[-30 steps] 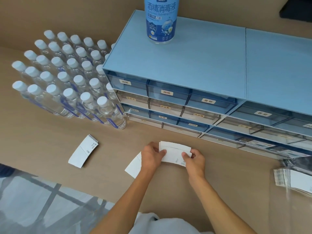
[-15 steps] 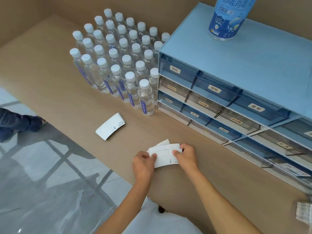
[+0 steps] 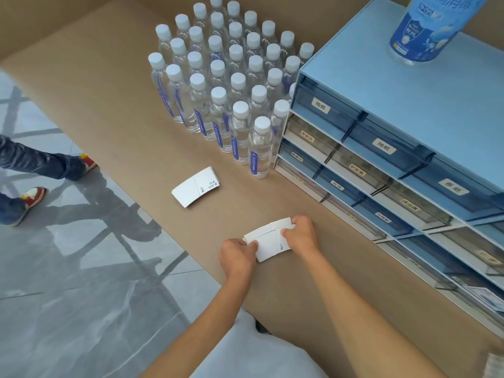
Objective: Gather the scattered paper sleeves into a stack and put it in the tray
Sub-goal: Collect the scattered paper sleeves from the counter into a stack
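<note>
A small stack of white paper sleeves point(image 3: 268, 240) lies on the brown tabletop near its front edge. My left hand point(image 3: 236, 253) pinches the stack's left end and my right hand point(image 3: 302, 233) grips its right end. Another white paper sleeve pile point(image 3: 195, 186) lies flat by itself farther left and back, apart from both hands. No tray can be made out in this view.
Several clear water bottles point(image 3: 231, 85) with white caps stand in a block at the back. A blue drawer cabinet point(image 3: 395, 126) fills the right, with a blue spray bottle point(image 3: 425, 28) on top. The table edge point(image 3: 174, 236) runs diagonally; a person's legs point(image 3: 41, 170) stand on the grey floor.
The view has swung left and closer. The loose sleeve that stuck out under the stack is now squared in with it. Both hands stay on the stack; the far sleeve has not moved.
</note>
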A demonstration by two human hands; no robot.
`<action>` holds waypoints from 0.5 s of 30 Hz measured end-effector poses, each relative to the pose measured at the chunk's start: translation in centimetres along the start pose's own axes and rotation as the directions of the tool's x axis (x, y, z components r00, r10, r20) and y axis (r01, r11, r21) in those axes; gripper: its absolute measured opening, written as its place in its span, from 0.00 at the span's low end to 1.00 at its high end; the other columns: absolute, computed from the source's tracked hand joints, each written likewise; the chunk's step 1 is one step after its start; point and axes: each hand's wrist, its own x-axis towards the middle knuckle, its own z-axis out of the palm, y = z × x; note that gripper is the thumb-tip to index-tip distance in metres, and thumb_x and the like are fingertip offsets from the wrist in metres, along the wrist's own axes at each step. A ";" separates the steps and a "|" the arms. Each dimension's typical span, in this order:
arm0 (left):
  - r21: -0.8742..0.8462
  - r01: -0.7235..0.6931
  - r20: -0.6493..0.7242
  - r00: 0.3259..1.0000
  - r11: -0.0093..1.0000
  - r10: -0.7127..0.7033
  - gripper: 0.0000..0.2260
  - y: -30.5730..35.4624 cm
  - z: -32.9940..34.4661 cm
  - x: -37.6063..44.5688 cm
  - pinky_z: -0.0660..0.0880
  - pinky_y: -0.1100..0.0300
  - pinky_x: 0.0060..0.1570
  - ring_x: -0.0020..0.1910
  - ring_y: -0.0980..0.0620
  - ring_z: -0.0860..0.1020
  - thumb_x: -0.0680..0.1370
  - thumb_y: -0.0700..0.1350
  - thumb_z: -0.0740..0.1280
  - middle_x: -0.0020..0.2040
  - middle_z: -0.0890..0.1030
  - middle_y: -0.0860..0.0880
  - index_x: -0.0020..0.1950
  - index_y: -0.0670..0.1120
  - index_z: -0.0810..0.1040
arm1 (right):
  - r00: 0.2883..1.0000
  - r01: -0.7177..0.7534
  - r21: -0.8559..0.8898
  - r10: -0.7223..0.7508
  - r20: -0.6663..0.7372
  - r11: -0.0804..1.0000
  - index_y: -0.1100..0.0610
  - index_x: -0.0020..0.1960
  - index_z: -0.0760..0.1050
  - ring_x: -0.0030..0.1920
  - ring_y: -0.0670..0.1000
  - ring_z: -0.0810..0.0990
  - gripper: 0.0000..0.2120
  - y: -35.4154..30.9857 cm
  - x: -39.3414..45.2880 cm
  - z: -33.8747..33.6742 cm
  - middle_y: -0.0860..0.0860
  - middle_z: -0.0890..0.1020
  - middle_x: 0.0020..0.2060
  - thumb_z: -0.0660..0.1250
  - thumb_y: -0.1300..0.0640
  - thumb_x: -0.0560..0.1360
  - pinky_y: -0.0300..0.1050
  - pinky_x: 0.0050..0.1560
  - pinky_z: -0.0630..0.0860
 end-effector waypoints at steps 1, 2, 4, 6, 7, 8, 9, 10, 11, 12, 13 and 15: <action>0.002 0.000 0.003 1.000 1.000 0.000 0.13 0.1 0.0 0.1 0.63 0.59 0.30 0.31 0.47 0.63 0.71 0.43 0.72 0.31 0.67 0.47 0.33 0.45 0.69 | 1.000 -0.003 -0.002 0.003 0.003 1.000 0.69 0.48 0.77 0.48 0.63 0.84 0.10 0.0 0.0 -0.1 0.60 0.84 0.43 0.68 0.64 0.70 0.54 0.45 0.81; -0.001 0.000 0.006 1.000 1.000 0.000 0.12 0.2 0.1 0.2 0.65 0.59 0.31 0.31 0.46 0.65 0.71 0.43 0.72 0.31 0.69 0.47 0.33 0.45 0.71 | 1.000 -0.008 0.000 0.008 0.008 1.000 0.69 0.48 0.77 0.47 0.63 0.84 0.09 0.0 0.1 -0.1 0.58 0.83 0.41 0.69 0.64 0.70 0.54 0.45 0.82; -0.013 -0.002 0.006 1.000 1.000 0.002 0.10 0.4 0.0 0.4 0.70 0.59 0.34 0.31 0.46 0.71 0.72 0.43 0.73 0.32 0.75 0.48 0.34 0.44 0.75 | 1.000 -0.016 0.013 0.016 0.015 1.000 0.67 0.47 0.76 0.45 0.63 0.84 0.09 0.2 0.0 -0.2 0.55 0.80 0.39 0.70 0.62 0.71 0.56 0.46 0.82; -0.017 -0.011 0.009 1.000 1.000 0.011 0.09 0.4 -0.1 0.5 0.72 0.59 0.37 0.34 0.46 0.75 0.72 0.44 0.74 0.34 0.78 0.48 0.36 0.44 0.76 | 1.000 -0.017 0.036 0.016 0.008 0.999 0.64 0.46 0.76 0.45 0.62 0.84 0.08 0.5 -0.1 -0.1 0.55 0.80 0.40 0.71 0.61 0.71 0.56 0.47 0.82; -0.019 -0.017 0.011 1.000 1.000 0.018 0.09 0.4 -0.1 0.5 0.73 0.59 0.37 0.35 0.47 0.76 0.72 0.44 0.74 0.35 0.79 0.48 0.36 0.44 0.76 | 1.000 -0.013 0.044 0.013 0.005 0.999 0.63 0.46 0.76 0.45 0.62 0.84 0.08 0.7 -0.1 0.0 0.56 0.81 0.42 0.71 0.61 0.71 0.55 0.48 0.82; -0.020 -0.022 0.013 1.000 1.000 0.022 0.09 0.4 -0.1 0.4 0.73 0.59 0.38 0.35 0.47 0.76 0.72 0.44 0.74 0.36 0.79 0.48 0.36 0.44 0.76 | 1.000 -0.012 0.051 0.012 0.003 0.999 0.62 0.47 0.76 0.47 0.62 0.84 0.08 0.8 -0.1 0.0 0.57 0.82 0.44 0.72 0.61 0.71 0.53 0.48 0.81; -0.022 -0.023 0.015 1.000 0.999 0.023 0.09 0.4 -0.1 0.4 0.74 0.58 0.38 0.36 0.47 0.77 0.72 0.43 0.74 0.37 0.79 0.49 0.37 0.44 0.75 | 1.000 -0.014 0.057 0.014 0.003 0.998 0.62 0.49 0.77 0.48 0.61 0.84 0.10 1.0 0.0 0.1 0.57 0.82 0.46 0.72 0.60 0.71 0.51 0.48 0.81; -0.027 -0.025 0.016 1.000 0.999 0.025 0.08 0.3 -0.1 0.4 0.75 0.58 0.39 0.37 0.47 0.78 0.72 0.43 0.74 0.38 0.80 0.49 0.38 0.45 0.76 | 1.000 -0.016 0.063 0.016 0.004 0.998 0.63 0.51 0.77 0.49 0.60 0.83 0.11 1.2 0.0 0.1 0.57 0.83 0.48 0.72 0.60 0.70 0.50 0.48 0.80; -0.036 -0.026 0.019 0.999 0.999 0.027 0.07 0.2 -0.1 0.4 0.76 0.57 0.41 0.39 0.47 0.79 0.72 0.43 0.74 0.39 0.80 0.49 0.39 0.44 0.77 | 1.000 -0.015 0.069 0.015 0.003 0.997 0.62 0.51 0.77 0.49 0.59 0.83 0.11 1.4 -0.1 0.2 0.57 0.82 0.49 0.72 0.60 0.70 0.49 0.47 0.79; -0.045 -0.025 0.021 0.999 0.999 0.026 0.06 0.2 -0.2 0.4 0.77 0.56 0.43 0.42 0.46 0.80 0.72 0.43 0.74 0.42 0.81 0.49 0.42 0.44 0.78 | 1.000 -0.013 0.079 0.013 0.000 0.997 0.61 0.50 0.76 0.48 0.58 0.82 0.11 1.6 -0.2 0.2 0.56 0.82 0.48 0.72 0.61 0.70 0.48 0.46 0.78; -0.051 -0.022 0.023 0.999 0.998 0.024 0.07 0.1 -0.3 0.4 0.78 0.55 0.44 0.44 0.46 0.80 0.72 0.43 0.74 0.44 0.81 0.48 0.45 0.43 0.78 | 1.000 -0.012 0.095 0.012 -0.003 0.995 0.59 0.49 0.75 0.46 0.57 0.81 0.10 1.7 -0.3 0.2 0.55 0.81 0.47 0.72 0.61 0.70 0.47 0.45 0.78; -0.057 -0.027 0.027 0.999 0.998 0.029 0.10 0.1 -0.4 0.4 0.78 0.54 0.48 0.46 0.47 0.80 0.72 0.43 0.75 0.46 0.80 0.49 0.49 0.44 0.78 | 1.000 -0.007 0.142 0.008 -0.006 0.990 0.58 0.47 0.73 0.43 0.54 0.79 0.10 2.0 -0.5 0.1 0.52 0.79 0.46 0.72 0.61 0.70 0.44 0.41 0.75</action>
